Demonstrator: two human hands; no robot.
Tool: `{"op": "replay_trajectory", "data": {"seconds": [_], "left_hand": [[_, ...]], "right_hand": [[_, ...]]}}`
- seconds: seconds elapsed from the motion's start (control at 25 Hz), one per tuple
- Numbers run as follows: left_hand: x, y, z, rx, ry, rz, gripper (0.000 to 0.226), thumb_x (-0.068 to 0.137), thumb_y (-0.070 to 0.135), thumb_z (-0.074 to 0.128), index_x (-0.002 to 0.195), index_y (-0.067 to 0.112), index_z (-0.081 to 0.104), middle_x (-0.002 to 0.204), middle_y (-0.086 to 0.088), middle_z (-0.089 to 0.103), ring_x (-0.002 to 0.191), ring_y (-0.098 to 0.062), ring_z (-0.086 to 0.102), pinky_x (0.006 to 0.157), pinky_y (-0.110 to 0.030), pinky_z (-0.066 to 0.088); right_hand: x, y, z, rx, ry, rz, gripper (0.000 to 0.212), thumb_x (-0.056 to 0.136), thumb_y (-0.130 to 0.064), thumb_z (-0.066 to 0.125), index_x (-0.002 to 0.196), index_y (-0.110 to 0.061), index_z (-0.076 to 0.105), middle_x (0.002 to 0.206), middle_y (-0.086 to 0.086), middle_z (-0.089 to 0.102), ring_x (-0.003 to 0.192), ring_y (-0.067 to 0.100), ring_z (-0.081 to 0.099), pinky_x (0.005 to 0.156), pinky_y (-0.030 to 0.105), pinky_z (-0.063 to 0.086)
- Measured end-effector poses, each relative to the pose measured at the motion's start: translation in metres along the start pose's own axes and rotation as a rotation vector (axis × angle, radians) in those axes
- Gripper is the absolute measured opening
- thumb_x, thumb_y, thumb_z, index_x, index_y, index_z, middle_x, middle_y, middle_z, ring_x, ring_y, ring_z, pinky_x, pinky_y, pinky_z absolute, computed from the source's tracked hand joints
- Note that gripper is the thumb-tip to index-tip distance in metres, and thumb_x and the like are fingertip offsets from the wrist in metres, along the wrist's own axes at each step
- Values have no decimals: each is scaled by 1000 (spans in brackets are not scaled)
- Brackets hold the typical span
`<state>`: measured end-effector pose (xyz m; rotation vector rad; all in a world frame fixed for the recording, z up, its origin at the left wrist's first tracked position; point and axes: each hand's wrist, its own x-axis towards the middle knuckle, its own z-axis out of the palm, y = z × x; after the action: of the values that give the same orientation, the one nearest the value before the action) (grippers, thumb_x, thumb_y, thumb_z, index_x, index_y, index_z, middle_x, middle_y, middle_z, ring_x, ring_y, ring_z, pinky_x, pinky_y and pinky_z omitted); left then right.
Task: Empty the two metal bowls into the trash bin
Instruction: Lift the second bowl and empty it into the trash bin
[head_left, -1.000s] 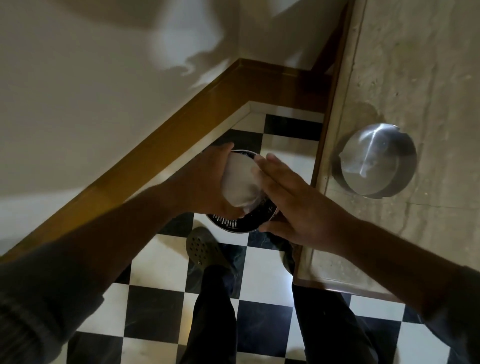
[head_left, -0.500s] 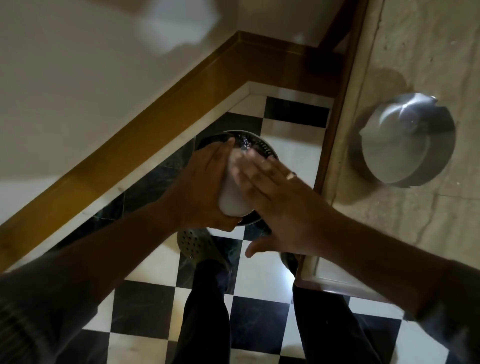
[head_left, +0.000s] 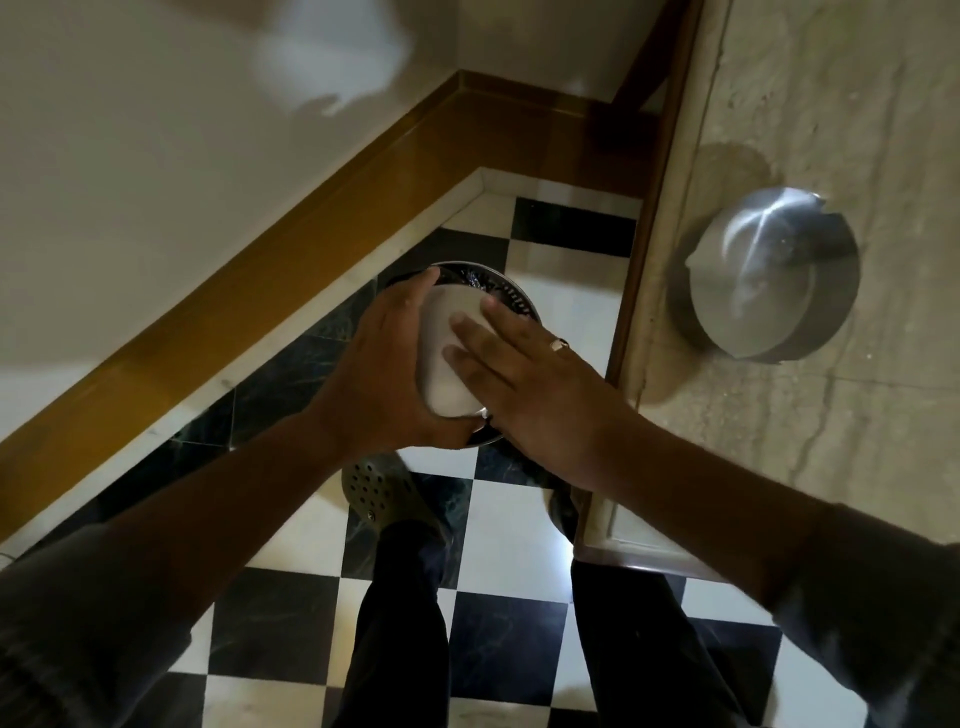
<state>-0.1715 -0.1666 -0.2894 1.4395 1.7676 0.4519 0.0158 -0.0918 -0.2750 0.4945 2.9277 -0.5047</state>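
Observation:
A metal bowl (head_left: 441, 358) is turned upside down over a round perforated trash bin (head_left: 511, 299) on the floor. My left hand (head_left: 384, 374) grips the bowl from its left side. My right hand (head_left: 535, 389) lies flat on the bowl's upturned bottom with the fingers spread, not closed around it. The bowl and both hands hide most of the bin's opening, so whatever falls in is hidden. The second metal bowl (head_left: 763, 275) stands upright on the stone counter (head_left: 831, 467) at the right, with something pale inside it.
The bin sits in a corner on a black-and-white checkered floor (head_left: 509, 639). A wooden skirting board (head_left: 291, 249) runs along the wall on the left. The counter's wooden edge (head_left: 639, 260) is just right of the bin. My feet stand directly below it.
My right hand has slid from the bowl's side to lie flat across its bottom. Both hands and the bowl stay over the bin, and the view has shifted slightly.

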Motion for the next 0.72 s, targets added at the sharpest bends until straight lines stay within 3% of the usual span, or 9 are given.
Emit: {"op": "replay_trajectory", "data": {"seconds": [0.12, 0.24, 0.28, 0.32, 0.4, 0.48, 0.6, 0.72], "left_hand": [[0, 6, -12, -310, 15, -236, 115, 52, 61, 77, 148, 21, 29, 141, 3, 44, 121, -10, 47, 87, -21, 46], [-2, 11, -20, -834, 104, -565, 53, 85, 49, 65, 127, 23, 46, 133, -7, 54, 116, -21, 59, 86, -30, 52], [-3, 13, -22, -914, 141, -636, 41, 90, 49, 59, 121, 24, 50, 132, -10, 56, 118, -26, 59, 89, -35, 53], [-5, 18, -25, -964, 162, -699, 45, 88, 54, 58, 122, 24, 53, 132, -11, 57, 119, -29, 59, 93, -41, 53], [-8, 32, -32, -1017, 181, -797, 73, 74, 67, 58, 132, 22, 54, 133, -12, 60, 119, -31, 59, 95, -50, 52], [-10, 47, -39, -1008, 195, -809, 65, 83, 65, 51, 132, 22, 57, 129, -9, 64, 118, -29, 60, 90, -50, 54], [-11, 72, -55, -996, 200, -768, 45, 98, 51, 41, 123, 23, 65, 112, 2, 71, 110, -23, 64, 80, -42, 57], [-7, 104, -73, -988, 179, -715, 38, 98, 51, 39, 113, 31, 68, 102, 12, 73, 104, -16, 66, 83, -43, 57]], "right_hand": [[1, 2, -2, 308, 111, 140, 49, 80, -11, 73, 126, -1, 60, 129, 22, 60, 120, 38, 59, 91, 41, 59], [1, -6, -11, 774, 122, 534, 38, 89, -17, 68, 125, -7, 60, 111, 4, 55, 105, 21, 58, 86, 5, 43], [3, -8, -14, 853, 98, 669, 34, 92, -20, 64, 124, -9, 60, 105, 0, 53, 99, 18, 55, 79, -2, 38], [4, -11, -16, 911, 77, 771, 31, 94, -20, 59, 124, -9, 60, 102, -1, 54, 96, 16, 54, 75, -3, 38], [6, -17, -17, 1060, 128, 903, 26, 96, -16, 53, 119, -11, 64, 101, 5, 66, 95, 20, 63, 83, 12, 52], [5, -19, -22, 1156, 226, 991, 27, 95, -15, 50, 115, -15, 68, 103, 9, 73, 96, 26, 68, 87, 44, 60], [-1, -14, -39, 1107, 270, 1069, 25, 97, -18, 48, 103, -12, 72, 94, 12, 74, 88, 27, 70, 81, 53, 61], [-8, -4, -68, 1101, 356, 1081, 27, 94, -23, 50, 84, -9, 70, 79, 15, 71, 78, 33, 70, 73, 58, 59]]}}
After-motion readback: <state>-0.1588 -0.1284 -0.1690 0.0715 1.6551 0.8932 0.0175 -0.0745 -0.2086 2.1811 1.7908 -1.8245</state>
